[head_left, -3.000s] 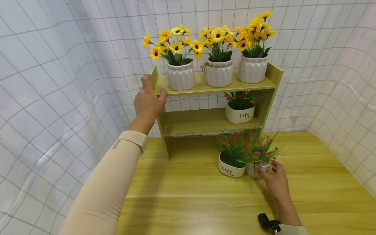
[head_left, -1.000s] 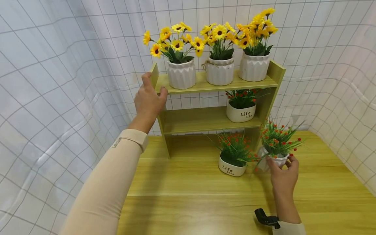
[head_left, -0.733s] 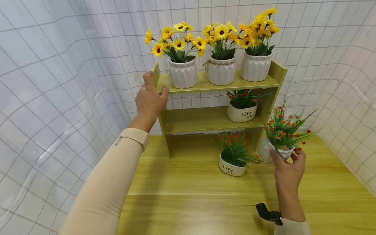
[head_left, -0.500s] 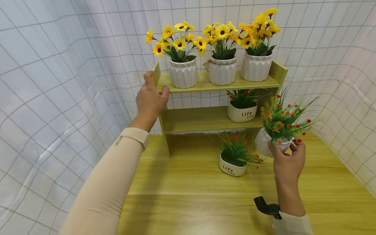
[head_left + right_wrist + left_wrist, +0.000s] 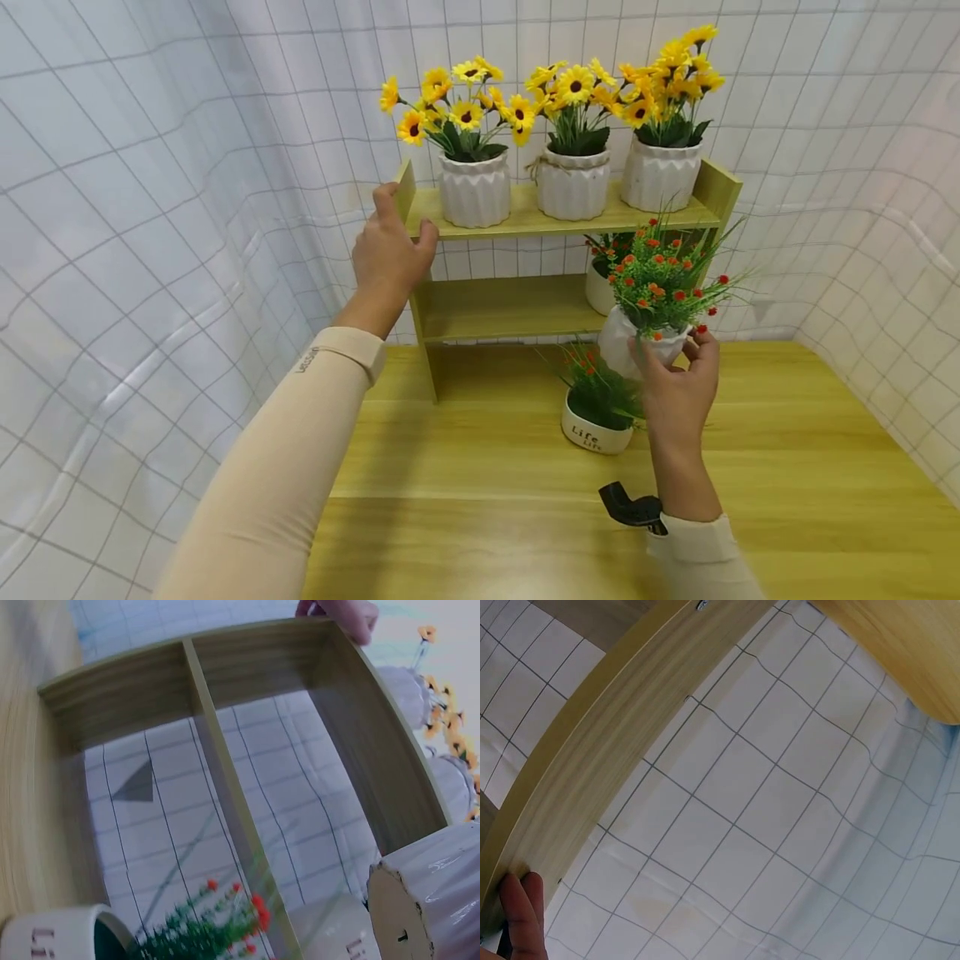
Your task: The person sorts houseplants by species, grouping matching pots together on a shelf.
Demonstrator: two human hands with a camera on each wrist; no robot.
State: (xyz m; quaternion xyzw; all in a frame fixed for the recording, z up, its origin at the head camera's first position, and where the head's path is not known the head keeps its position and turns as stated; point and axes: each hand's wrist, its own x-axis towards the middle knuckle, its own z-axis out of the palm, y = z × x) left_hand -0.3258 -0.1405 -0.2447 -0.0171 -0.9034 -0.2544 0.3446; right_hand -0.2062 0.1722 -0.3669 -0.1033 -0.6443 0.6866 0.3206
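My right hand [image 5: 678,392] pinches the rim of a white fluted flower pot [image 5: 621,346] with red-flowered greenery. The pot is raised and tilted in front of the shelf's right half; its underside shows in the right wrist view. My left hand [image 5: 392,258] grips the upper left corner of the wooden shelf [image 5: 510,308], thumb at the top board's front edge; the left wrist view shows fingers [image 5: 525,915] against the side panel. A white oval "Life" pot [image 5: 596,433] stands on the table below the held pot. Another oval pot [image 5: 597,292] on the middle board is partly hidden.
Three white pots with yellow flowers stand along the top board, the left one [image 5: 474,192] nearest my left hand. The wooden table [image 5: 795,467] extends in front and to the right. White grid-patterned cloth [image 5: 840,208] surrounds the back and sides.
My right hand has lifted the fluted pot from the table beside the oval pot, swung it right and up, then back left before the shelf. My left hand keeps its grip on the shelf.
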